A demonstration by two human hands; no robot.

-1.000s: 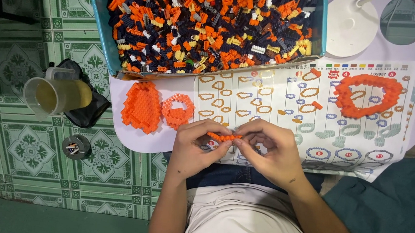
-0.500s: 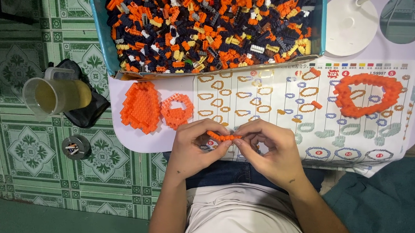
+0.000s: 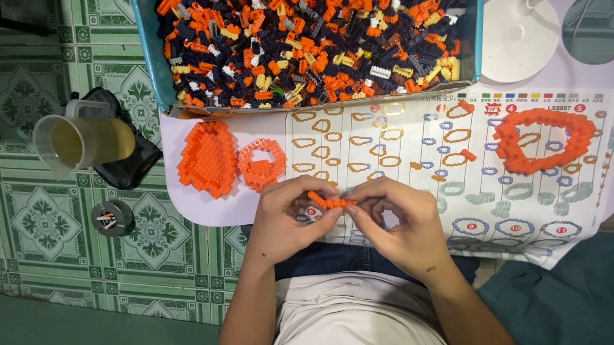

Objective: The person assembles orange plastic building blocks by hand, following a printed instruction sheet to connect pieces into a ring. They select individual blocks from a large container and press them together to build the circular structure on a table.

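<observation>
Both hands (image 3: 350,221) pinch a short orange brick strip (image 3: 330,201); three orange pieces (image 3: 208,158) are built, many loose bricks (image 3: 308,37) wait

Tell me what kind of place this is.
Likely a home floor used for hobby building: green patterned floor tiles, a box heaped with small bricks, and an instruction sheet on a low table. Both hands hold an orange brick strip.

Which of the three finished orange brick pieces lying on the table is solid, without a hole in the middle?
The leftmost orange piece, by the cup. It is filled in; the other two are open rings.
</observation>
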